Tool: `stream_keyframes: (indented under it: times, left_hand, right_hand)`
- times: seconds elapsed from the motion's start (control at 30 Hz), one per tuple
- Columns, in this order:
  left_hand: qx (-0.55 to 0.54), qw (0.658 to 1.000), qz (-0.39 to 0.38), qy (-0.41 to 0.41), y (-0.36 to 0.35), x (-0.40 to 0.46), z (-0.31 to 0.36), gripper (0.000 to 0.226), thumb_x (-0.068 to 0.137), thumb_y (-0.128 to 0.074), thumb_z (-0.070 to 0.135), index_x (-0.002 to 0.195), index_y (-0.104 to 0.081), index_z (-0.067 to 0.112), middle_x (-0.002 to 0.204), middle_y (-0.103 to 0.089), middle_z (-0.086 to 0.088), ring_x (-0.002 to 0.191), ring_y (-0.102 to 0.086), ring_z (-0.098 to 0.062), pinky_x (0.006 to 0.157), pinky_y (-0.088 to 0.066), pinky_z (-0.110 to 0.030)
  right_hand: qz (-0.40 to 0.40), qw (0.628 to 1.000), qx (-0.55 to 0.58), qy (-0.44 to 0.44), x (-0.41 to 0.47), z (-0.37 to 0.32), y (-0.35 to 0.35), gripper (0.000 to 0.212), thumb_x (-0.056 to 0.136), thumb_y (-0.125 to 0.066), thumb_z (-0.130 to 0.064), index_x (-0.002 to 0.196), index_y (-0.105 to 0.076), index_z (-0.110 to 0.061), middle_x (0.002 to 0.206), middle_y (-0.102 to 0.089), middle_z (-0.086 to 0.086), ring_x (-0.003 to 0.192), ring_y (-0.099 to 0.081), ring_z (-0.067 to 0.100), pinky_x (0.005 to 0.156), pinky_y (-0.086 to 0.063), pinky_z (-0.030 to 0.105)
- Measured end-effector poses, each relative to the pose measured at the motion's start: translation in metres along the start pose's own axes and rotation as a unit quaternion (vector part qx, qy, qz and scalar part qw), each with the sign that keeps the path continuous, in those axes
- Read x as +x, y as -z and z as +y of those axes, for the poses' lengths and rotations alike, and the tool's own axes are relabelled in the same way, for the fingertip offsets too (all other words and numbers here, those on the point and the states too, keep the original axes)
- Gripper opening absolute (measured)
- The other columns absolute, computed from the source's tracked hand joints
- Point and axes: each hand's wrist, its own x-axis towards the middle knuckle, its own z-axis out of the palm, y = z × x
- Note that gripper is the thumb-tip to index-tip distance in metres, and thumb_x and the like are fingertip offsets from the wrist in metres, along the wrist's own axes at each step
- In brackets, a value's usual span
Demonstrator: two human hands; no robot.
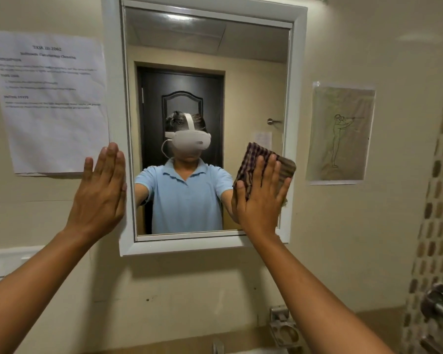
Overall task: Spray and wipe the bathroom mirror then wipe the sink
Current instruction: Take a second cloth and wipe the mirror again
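Hanging on the tan wall, the big white-framed mirror point(205, 72) has a checked brown cloth point(264, 162) pressed flat on its lower right glass under the right hand point(260, 198), fingers straight and spread. The left hand point(101, 192) rests flat on the frame's left edge, fingers straight and together.

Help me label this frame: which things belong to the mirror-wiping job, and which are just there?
Job things:
mirror
checked cloth, pressed flat to the glass under the right hand
left hand, flat against the mirror's white frame

Just there:
printed sheet on the wall
line drawing
metal holder
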Motion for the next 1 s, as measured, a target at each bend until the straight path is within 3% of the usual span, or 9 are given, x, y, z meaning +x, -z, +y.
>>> stream_keyframes:
  times: [0.17, 0.47, 0.57, 0.73, 1.0]
  left_hand:
    - [0.002, 1.0, -0.018, -0.003, -0.001, -0.005, 0.001, 0.063, 0.1, -0.025, 0.022, 0.155, -0.004, -0.001, 0.164, -0.001, -0.02, 0.152, -0.004, -0.034, 0.121, -0.012, -0.055]
    - [0.01, 1.0, -0.026, -0.015, -0.001, -0.018, -0.002, 0.063, 0.1, -0.031, 0.018, 0.154, -0.007, -0.003, 0.163, -0.001, -0.021, 0.152, -0.003, -0.032, 0.123, -0.009, -0.052]
    - [0.0, 1.0, -0.029, -0.012, -0.003, -0.026, -0.002, 0.062, 0.101, -0.029, 0.018, 0.154, -0.006, -0.003, 0.163, 0.0, -0.022, 0.152, -0.003, -0.033, 0.122, -0.01, -0.053]
    - [-0.017, 0.999, -0.025, -0.01, -0.004, -0.032, -0.002, 0.062, 0.1, -0.03, 0.016, 0.154, -0.007, -0.004, 0.163, -0.002, -0.023, 0.152, -0.004, -0.034, 0.122, -0.011, -0.054]
    - [-0.018, 1.0, -0.02, 0.005, -0.007, -0.035, 0.003, 0.064, 0.1, -0.028, 0.019, 0.155, -0.004, -0.001, 0.164, 0.0, -0.021, 0.152, -0.001, -0.033, 0.123, -0.006, -0.052]
  right_hand:
    - [-0.024, 0.999, 0.018, -0.041, -0.031, -0.039, -0.011, 0.071, 0.101, -0.021, -0.05, 0.155, 0.005, -0.014, 0.164, 0.008, 0.011, 0.151, 0.008, 0.029, 0.119, 0.001, 0.059]
    - [-0.056, 0.992, 0.029, 0.109, -0.022, -0.158, -0.016, 0.075, 0.098, -0.033, -0.049, 0.156, 0.0, -0.015, 0.163, 0.006, 0.013, 0.151, 0.009, 0.028, 0.119, 0.0, 0.056]
    - [-0.074, 0.984, 0.037, 0.16, -0.029, -0.177, -0.017, 0.072, 0.099, -0.03, -0.046, 0.156, 0.0, -0.015, 0.164, 0.006, 0.012, 0.151, 0.011, 0.026, 0.12, 0.001, 0.055]
    - [-0.093, 0.966, 0.041, 0.236, -0.069, -0.169, -0.027, 0.07, 0.099, -0.04, -0.036, 0.156, -0.005, -0.016, 0.164, 0.002, 0.01, 0.151, 0.007, 0.024, 0.119, -0.009, 0.055]
    - [-0.092, 0.953, 0.001, 0.29, -0.086, -0.109, -0.027, 0.064, 0.1, -0.038, -0.041, 0.156, -0.015, -0.019, 0.164, -0.005, 0.007, 0.152, -0.001, 0.021, 0.121, -0.001, 0.05]
